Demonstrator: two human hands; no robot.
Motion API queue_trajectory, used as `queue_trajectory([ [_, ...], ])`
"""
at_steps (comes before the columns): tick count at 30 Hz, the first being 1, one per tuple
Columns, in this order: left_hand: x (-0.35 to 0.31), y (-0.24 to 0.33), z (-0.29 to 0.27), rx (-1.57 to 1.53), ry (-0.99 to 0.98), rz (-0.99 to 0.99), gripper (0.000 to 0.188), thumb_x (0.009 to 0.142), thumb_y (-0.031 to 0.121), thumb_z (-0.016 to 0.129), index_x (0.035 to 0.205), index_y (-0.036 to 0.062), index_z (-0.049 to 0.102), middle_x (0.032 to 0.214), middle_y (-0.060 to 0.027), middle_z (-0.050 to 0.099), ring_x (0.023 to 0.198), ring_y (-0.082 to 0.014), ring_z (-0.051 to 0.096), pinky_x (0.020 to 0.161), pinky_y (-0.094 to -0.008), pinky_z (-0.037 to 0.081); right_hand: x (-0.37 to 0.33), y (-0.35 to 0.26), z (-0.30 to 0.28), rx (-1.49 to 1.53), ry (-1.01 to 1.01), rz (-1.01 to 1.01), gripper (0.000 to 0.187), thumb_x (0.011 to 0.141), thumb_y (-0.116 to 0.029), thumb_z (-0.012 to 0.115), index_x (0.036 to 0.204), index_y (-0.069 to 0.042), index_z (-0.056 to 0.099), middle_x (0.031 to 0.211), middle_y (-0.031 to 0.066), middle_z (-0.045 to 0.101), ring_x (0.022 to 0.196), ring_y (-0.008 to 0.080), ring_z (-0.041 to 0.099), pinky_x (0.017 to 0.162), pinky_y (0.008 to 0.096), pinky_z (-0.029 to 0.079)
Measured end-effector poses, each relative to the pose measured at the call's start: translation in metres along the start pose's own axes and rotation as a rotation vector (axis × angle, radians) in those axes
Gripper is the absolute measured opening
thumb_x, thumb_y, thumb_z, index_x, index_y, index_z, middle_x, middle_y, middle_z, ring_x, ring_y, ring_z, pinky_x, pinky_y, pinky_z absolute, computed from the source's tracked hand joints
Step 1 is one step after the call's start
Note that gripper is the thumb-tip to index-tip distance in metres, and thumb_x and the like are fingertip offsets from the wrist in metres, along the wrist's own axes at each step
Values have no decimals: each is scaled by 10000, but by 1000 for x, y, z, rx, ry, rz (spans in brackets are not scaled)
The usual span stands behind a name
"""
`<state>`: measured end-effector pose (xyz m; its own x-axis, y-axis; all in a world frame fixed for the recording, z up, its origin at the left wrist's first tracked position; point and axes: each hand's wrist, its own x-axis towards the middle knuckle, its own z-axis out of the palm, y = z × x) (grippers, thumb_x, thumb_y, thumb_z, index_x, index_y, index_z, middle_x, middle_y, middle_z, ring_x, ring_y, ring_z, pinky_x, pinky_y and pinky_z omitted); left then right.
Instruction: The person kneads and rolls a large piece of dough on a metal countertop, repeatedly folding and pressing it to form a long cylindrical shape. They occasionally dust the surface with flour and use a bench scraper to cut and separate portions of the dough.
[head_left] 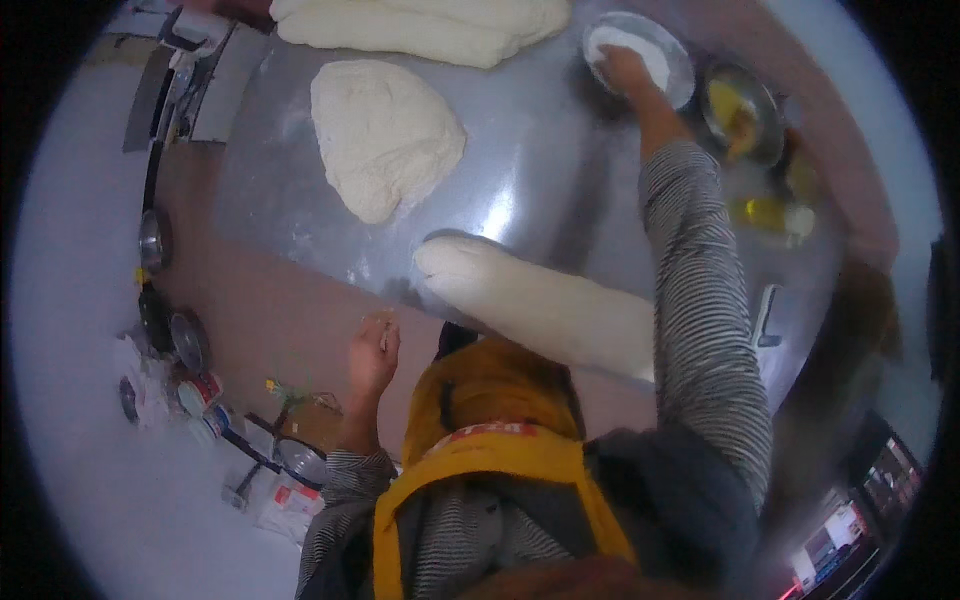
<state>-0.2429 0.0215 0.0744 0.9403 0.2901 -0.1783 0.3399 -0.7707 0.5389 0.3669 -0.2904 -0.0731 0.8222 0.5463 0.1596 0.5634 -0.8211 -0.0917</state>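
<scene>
My right hand (622, 68) reaches into a round metal bowl (683, 92) of white flour (652, 58) at the far right of the table. Its fingertips touch the flour and are blurred, so their grip is unclear. Off the table's near edge, my left hand (372, 352) hangs with its fingers curled in and nothing visible in them. A long roll of pale dough (545, 305) lies along the near edge, partly behind my right sleeve. Farther back rests a rough, floured lump of dough (385, 140). More thick dough (420, 28) stretches along the far edge.
Right of the flour stands a metal bowl (770, 145) with something yellow and a brush-like tool inside. Near it lies a container of yellow liquid (765, 213). A metal-handled tool (768, 315) rests by the right edge. Pans, tubs and bags crowd the floor at left.
</scene>
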Motion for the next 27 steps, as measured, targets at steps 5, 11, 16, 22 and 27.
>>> queue_trajectory([
  [5,-10,6,8,-51,21,-20,190,910,96,595,1076,20,649,1045,-184,648,906,-392,630,748,-433,523,-29,-12,-51,310,44,153,281,862,-256,625,1081,-113,726,955,146,724,956,278,680,841,366,521],
  [11,23,20,6,-183,9,154,208,919,97,586,1103,13,634,1062,-192,632,898,-388,629,766,-412,521,-178,-69,-187,1288,67,787,262,941,-140,601,1152,3,663,1005,30,662,863,114,600,730,269,493],
  [16,37,25,6,-337,-54,252,254,917,99,589,1158,24,615,1014,-183,623,843,-356,627,743,-398,521,-376,-42,-194,1612,447,1085,235,938,-88,584,1155,-4,618,1033,69,655,876,154,624,716,282,514],
  [22,30,21,-21,-278,-129,332,267,892,91,606,1151,26,615,1039,-187,611,849,-355,622,751,-404,512,-380,-150,-164,1102,129,1228,275,908,-96,554,1162,-21,627,962,118,681,867,227,673,719,320,527],
  [27,25,-5,-24,-278,-105,392,258,905,126,604,1147,42,638,1064,-191,632,918,-377,625,809,-419,511,-309,-194,-80,1178,99,931,213,854,-92,574,992,-14,716,959,155,703,846,232,671,750,333,516],
])
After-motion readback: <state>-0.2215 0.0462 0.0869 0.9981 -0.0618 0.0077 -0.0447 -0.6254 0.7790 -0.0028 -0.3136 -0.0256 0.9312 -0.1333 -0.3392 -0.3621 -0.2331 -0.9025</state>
